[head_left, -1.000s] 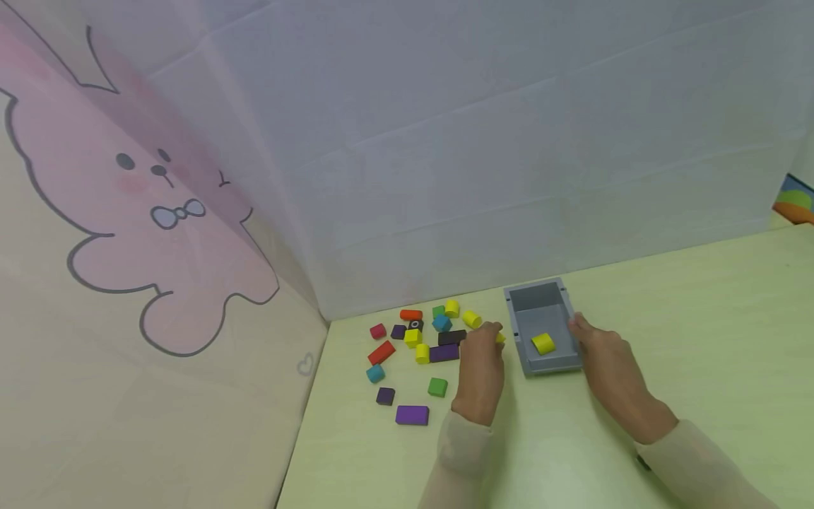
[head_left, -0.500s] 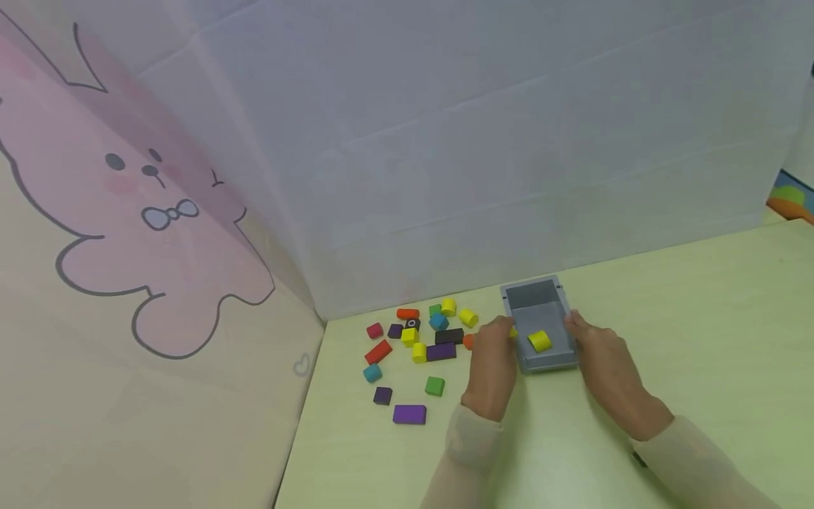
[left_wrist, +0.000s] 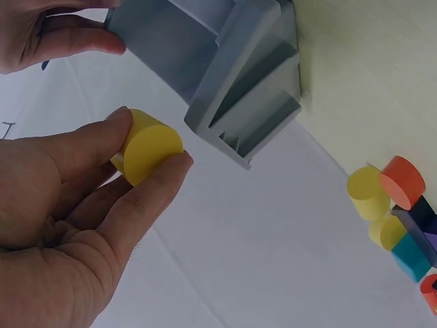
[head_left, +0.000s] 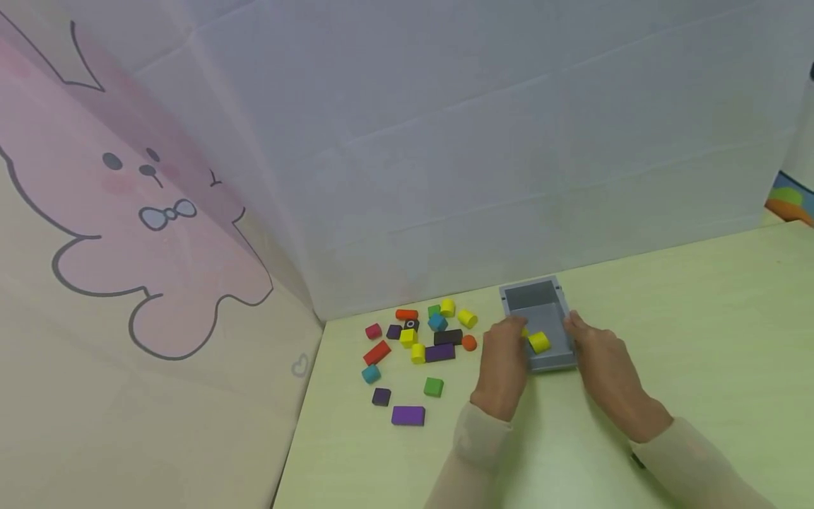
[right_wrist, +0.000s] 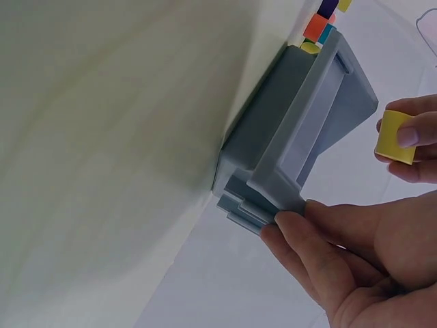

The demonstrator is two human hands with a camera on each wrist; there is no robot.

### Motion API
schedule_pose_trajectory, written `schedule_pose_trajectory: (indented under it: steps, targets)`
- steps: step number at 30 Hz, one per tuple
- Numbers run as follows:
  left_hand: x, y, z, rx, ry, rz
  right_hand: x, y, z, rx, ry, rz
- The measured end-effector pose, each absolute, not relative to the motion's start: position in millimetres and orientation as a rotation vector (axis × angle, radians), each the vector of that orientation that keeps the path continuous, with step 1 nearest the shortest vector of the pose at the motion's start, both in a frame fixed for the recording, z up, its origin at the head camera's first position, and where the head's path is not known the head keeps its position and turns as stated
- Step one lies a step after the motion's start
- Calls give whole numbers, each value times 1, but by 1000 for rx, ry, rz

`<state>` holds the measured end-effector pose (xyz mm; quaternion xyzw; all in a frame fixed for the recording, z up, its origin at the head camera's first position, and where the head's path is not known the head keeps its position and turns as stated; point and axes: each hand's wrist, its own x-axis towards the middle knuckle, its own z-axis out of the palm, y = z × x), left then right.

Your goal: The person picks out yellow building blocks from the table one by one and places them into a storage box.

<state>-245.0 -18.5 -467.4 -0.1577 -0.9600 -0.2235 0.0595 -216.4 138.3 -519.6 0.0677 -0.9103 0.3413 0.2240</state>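
Note:
My left hand (head_left: 504, 364) pinches a yellow cylinder block (left_wrist: 151, 146) between thumb and fingers, over the left side of a grey plastic box (head_left: 534, 291). In the left wrist view the block is just clear of the box's edge. Another yellow cylinder block (head_left: 539, 343) lies inside the box. My right hand (head_left: 609, 371) holds the box's right rim, with thumb and fingers pinching the edge in the right wrist view. The left hand partly hides the box's near left side in the head view.
Left of the box, several coloured blocks lie scattered on the pale table (head_left: 687, 339), among them an orange one (head_left: 469, 343), a green cube (head_left: 434, 387) and a purple bar (head_left: 408, 416). A pale curtain (head_left: 445, 177) stands behind the table.
My left hand has moved right from the scattered blocks to over the box, carrying the yellow cylinder block. The orange block has come into sight. The right hand stays on the box rim.

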Motion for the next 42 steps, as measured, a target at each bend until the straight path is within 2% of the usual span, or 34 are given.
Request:
schedule_pose_trajectory:
  steps: [26, 42]
  targets:
    - [-247, 12, -486, -655, -2812, -319, -216, 138, -523, 181, -2438, 936]
    - [-252, 23, -495, -616, -2845, -418, -216, 138, -523, 174, -2429, 933]
